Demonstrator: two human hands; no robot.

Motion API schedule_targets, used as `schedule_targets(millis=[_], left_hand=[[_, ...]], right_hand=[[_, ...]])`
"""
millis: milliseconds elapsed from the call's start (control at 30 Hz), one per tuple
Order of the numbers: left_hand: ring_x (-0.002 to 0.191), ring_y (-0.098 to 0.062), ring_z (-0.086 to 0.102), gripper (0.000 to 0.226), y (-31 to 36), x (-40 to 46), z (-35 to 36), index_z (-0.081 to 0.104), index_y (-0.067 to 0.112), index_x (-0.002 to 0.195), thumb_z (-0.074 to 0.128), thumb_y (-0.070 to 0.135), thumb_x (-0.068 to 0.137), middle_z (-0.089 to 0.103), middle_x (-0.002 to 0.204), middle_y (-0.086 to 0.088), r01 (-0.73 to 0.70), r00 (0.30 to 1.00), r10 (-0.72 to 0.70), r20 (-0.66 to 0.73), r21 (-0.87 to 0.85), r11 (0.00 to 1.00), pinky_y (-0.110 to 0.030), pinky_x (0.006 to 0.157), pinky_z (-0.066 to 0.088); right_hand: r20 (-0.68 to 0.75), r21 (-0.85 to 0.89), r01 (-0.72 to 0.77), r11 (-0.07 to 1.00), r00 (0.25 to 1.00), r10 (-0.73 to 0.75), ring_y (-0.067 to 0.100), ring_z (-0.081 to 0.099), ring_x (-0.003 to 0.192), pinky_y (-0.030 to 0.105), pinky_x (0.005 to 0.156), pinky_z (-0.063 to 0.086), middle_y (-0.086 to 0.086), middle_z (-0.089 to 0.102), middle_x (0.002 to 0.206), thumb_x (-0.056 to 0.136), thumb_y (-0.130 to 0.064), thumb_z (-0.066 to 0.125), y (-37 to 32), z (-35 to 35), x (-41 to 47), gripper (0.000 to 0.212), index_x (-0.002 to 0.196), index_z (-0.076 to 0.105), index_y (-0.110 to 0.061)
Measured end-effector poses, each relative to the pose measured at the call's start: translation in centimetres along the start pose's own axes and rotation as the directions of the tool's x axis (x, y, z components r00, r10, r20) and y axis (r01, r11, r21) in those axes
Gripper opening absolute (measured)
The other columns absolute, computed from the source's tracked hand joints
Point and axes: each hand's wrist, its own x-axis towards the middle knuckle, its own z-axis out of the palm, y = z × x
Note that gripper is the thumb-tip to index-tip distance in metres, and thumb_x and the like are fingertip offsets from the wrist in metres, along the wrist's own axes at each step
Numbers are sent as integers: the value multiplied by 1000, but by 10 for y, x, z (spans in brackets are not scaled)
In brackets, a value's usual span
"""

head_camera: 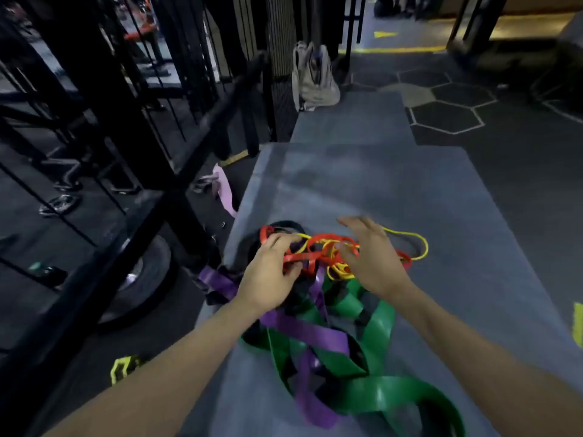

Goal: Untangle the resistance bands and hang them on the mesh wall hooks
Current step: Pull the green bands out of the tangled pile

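A tangled heap of resistance bands [318, 298] lies on a grey padded worktop [394, 190], from the middle of the view down toward 6 o'clock. Thin red bands [310, 255] and thin yellow bands [413, 239] knot together at the top of the heap; below them wide purple bands [303, 331], wide green bands [383, 391] and black bands [285, 227] cross over one another, the green reaching the lower edge of the view.

The left hand [273, 277] sits at the 9 o'clock side of the red knot, its fingers curled round a red strand. The right hand [370, 258] is at the 3 o'clock side, blurred, with fingers spread and loosely bent over the red and yellow strands; whether it has hold of any strand cannot be told.

Around the worktop, a black metal railing [195, 121] runs from 12 toward 8 o'clock. A pink strap [225, 192] lies on the floor just beside the worktop at 10 o'clock. A pale bag [314, 77] leans at the worktop's far end near 12 o'clock. A large tyre [148, 272] rests on the floor at 9 o'clock, and hexagon floor markings [448, 111] show at 2 o'clock.
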Motion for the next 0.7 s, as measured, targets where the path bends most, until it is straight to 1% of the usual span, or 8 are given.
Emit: schedule_targets(millis=[33,100,200,300,367,500,600,700], left_hand=[[119,-18,50,42,-8,-1,12,54,13,125,63,10,84,51,127,-1,-12,1000,12,-3,-13,1000,-23,102,36],[119,-15,50,41,-21,-4,32,54,16,124,63,12,84,51,127,3,-51,999,51,-8,10,999,-26,102,37],[118,-12,50,39,-36,-12,56,56,18,122,63,13,84,53,124,4,-104,994,104,-24,23,994,-29,103,39],[117,-14,51,37,-43,-18,70,57,20,119,58,21,82,55,123,4,-189,980,193,-47,77,979,-34,101,42],[117,-15,52,37,-42,-26,72,58,20,118,57,23,82,55,123,4,-200,975,209,-70,115,973,-37,98,44],[109,-18,55,28,-28,-64,74,62,16,113,61,14,85,58,116,2,-160,980,172,-98,122,980,-37,93,46],[106,-20,58,25,-12,-100,74,64,17,111,60,18,87,61,114,1,-130,987,145,-71,189,973,-36,93,45],[110,-20,56,30,0,-132,77,60,19,118,57,26,89,59,118,0,-64,996,78,-37,295,953,-34,95,43]], right_hand=[[-14,-14,15,1000,1000,-15,31,45,123,30,105,28,12,52,130,89,-16,57,9,11,-1,42,130,51,-7],[-29,-49,35,998,999,-37,30,45,122,32,105,29,13,52,129,90,-17,56,27,31,-1,41,130,50,-8],[-63,-77,76,994,995,-81,31,47,119,31,102,29,14,54,124,89,-17,57,46,58,-7,40,128,52,-8],[-107,-88,109,990,987,-118,31,49,114,29,97,30,15,57,119,88,-15,59,57,72,-19,38,125,54,-8],[-120,-83,122,989,984,-132,31,51,110,30,94,33,14,59,114,87,-14,60,59,77,-31,36,122,56,-9],[-132,-52,124,991,983,-130,31,53,107,34,94,37,14,61,113,85,-13,62,53,78,-71,32,116,60,-8],[-103,-38,104,994,989,-107,29,55,108,32,92,38,12,61,113,86,-16,62,44,70,-110,30,115,61,-8],[-81,-43,62,997,995,-65,25,55,109,27,92,37,10,60,115,87,-18,60,42,63,-149,33,119,59,-8]])
